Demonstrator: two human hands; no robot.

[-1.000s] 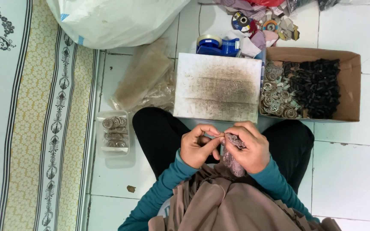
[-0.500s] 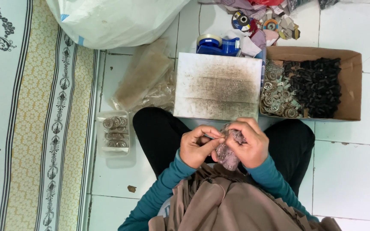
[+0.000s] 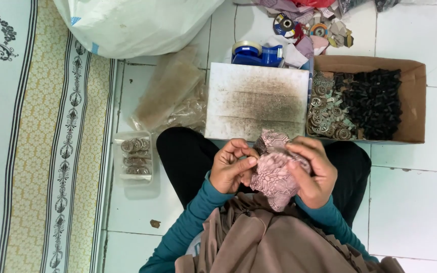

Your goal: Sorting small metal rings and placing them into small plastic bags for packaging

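A small piece of pink patterned fabric point(image 3: 274, 172) is sitting bunched between both hands, just above the person's lap and in front of the white, dust-stained rectangular board point(image 3: 256, 101). The right hand point(image 3: 312, 169) is wrapping around the cloth from the side, its fingers closing on it so the bundle is staying gathered, while the left hand point(image 3: 233, 167) is pinching at the cloth's edge with thumb and fingertips pressed together, as if working a fine detail there. Just beyond the board, a brown cardboard box point(image 3: 416, 101) of silvery round metal pieces and black parts is lying within easy reach. To the left, a clear plastic tray of round metal discs point(image 3: 135, 156) is resting on the white tiled floor point(image 3: 410, 202).
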